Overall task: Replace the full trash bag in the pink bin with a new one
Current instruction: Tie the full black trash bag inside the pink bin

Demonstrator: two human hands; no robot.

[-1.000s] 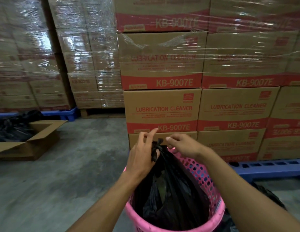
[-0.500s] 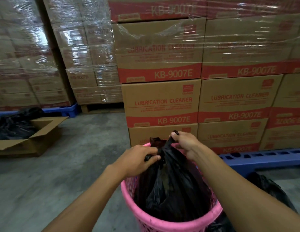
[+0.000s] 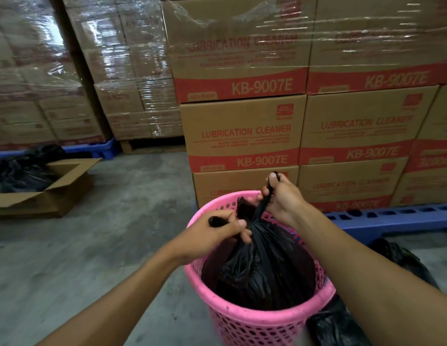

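Hands, left & right, fingers clenched on black bag ends, now pulled further apart vs 0.5 s ago.

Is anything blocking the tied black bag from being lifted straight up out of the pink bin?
Nothing visible: the black plastic trash bag sits in the open-topped pink perforated bin, its ends gripped by the left hand and right hand.

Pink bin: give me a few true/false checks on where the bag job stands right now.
1. The black bag sits inside the pink bin. True.
2. Both hands grip strands of the bag's top. True: left hand, right hand.
3. The bin is solid-walled. False: its wall is perforated.
4. The open box at left is empty. False: black plastic lies in it.
5. The bin stands on the blue pallet. False: on the floor.
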